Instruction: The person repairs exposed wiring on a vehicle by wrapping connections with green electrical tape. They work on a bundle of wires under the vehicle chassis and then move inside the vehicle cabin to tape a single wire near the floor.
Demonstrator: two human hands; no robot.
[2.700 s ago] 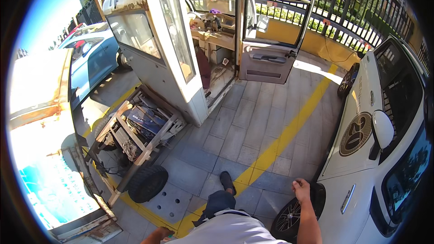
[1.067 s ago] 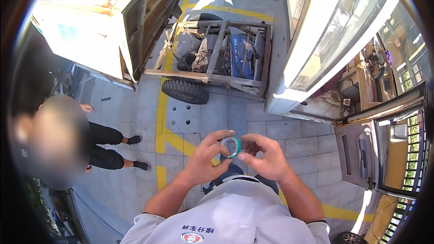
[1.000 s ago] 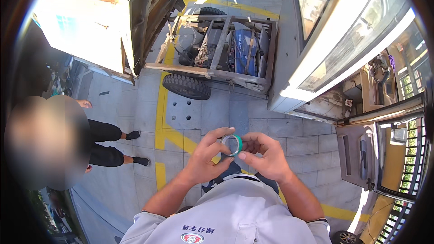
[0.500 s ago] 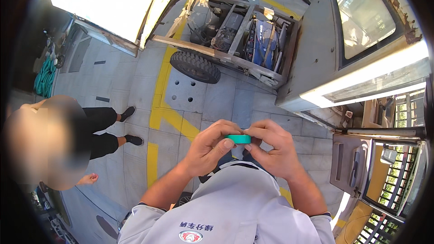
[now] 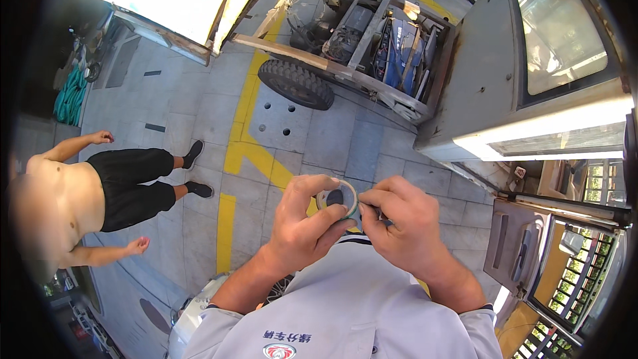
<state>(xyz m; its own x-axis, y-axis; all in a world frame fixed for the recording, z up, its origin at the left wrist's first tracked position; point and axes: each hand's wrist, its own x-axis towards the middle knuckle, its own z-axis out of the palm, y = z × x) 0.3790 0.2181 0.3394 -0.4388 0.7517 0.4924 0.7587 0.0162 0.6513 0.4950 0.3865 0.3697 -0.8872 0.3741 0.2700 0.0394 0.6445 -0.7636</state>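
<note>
My left hand (image 5: 299,223) is curled round a roll of green tape (image 5: 354,197) in front of my chest. The roll is tilted with its round hole facing up, so mostly its pale inner ring shows, with a thin green edge below. Thumb and forefinger of my right hand (image 5: 404,223) are pinched together at the roll's right edge. Whether a loose end of tape is between those fingertips is too small to tell.
Beyond my hands stands a bare vehicle frame (image 5: 362,60) with a knobbly tyre (image 5: 296,84). A grey vehicle cab (image 5: 475,86) and an opened door (image 5: 515,246) are at right. Another person (image 5: 126,189) stands at left. A teal hose heap (image 5: 70,103) lies far left.
The roll has turned from edge-on, showing its green side, to hole-up. My left fingers have shifted round it. The person at left has leaned back, with both arms now showing.
</note>
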